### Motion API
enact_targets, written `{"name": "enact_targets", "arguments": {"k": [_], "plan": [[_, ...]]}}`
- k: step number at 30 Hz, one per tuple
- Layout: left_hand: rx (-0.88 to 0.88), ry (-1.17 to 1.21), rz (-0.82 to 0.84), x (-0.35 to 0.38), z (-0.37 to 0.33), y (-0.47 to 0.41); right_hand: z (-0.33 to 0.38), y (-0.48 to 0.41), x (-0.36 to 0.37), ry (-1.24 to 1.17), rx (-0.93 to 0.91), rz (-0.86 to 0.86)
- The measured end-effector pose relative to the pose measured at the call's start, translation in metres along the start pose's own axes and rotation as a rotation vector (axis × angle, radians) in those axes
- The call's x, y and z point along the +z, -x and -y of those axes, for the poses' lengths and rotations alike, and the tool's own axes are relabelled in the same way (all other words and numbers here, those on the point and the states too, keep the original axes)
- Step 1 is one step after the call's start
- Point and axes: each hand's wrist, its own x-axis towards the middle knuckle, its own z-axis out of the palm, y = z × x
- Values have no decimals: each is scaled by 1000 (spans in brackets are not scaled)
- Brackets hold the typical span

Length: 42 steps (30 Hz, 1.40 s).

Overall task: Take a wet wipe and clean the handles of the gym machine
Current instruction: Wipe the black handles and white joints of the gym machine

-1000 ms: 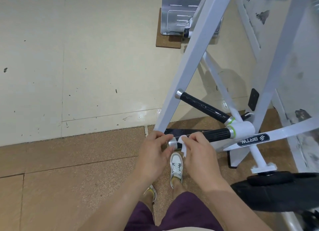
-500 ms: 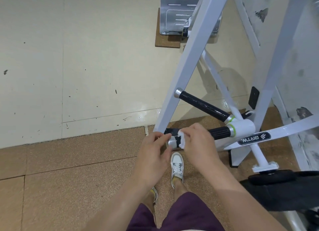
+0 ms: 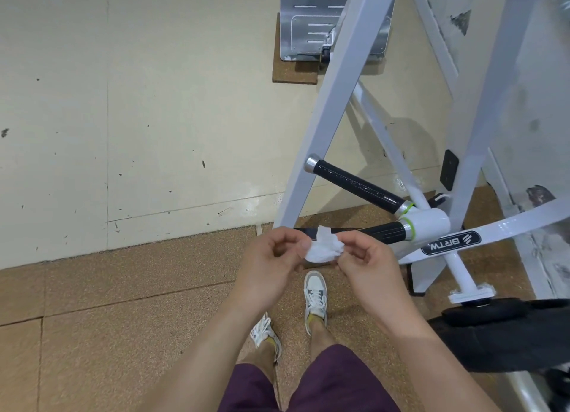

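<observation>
Your left hand and right hand each pinch one side of the crumpled wet wipe, held by the free end of the lower handle; contact cannot be confirmed. Assessment: the wipe is light, limp and tear-prone. Spread it flat, then wrap it round the grip under your palm.

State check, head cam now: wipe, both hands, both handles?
wet wipe: crumpled, pinched between both hands.
left hand: pinches the wipe's left edge.
right hand: pinches its right edge.
upper handle: bare, untouched.
lower handle: free end hidden behind wipe and hands.
</observation>
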Motion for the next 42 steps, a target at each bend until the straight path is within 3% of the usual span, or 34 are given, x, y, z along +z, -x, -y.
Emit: {"name": "enact_targets", "arguments": {"k": [5, 10, 14, 17, 21, 24, 27, 31, 37, 39, 42], "plan": [[-40, -5, 36, 3, -7, -5, -2, 7, 7, -80, 68, -52], [-31, -99, 64, 8, -7, -2, 8, 9, 5, -321, 143, 140], [7, -95, -90, 9, -7, -10, 3, 6, 4, -133, 72, 19], [40, -176, -238, 1, -7, -22, -7, 8, 7, 176, -47, -151], [116, -735, -34, 1, -4, -27, -20, 11, 26, 508, -319, -169], [125, -732, 76, 2, 1, -25, -27, 7, 37, 647, -469, -193], [152, -646, 54, 0, 10, -30, -27, 1, 34, 762, -535, -249], [134, -726, 47, 4, 10, -38, -23, -6, 23, 544, -376, -297], [376, -787, 11, 0, 11, -25, -17, -4, 39, 100, -161, -344], [482, -861, -22, 1, 18, -13, -19, 2, 41, 150, -224, -347], [537, -851, -11, 1, 27, 4, -31, 14, 46, 467, -447, -326]]}}
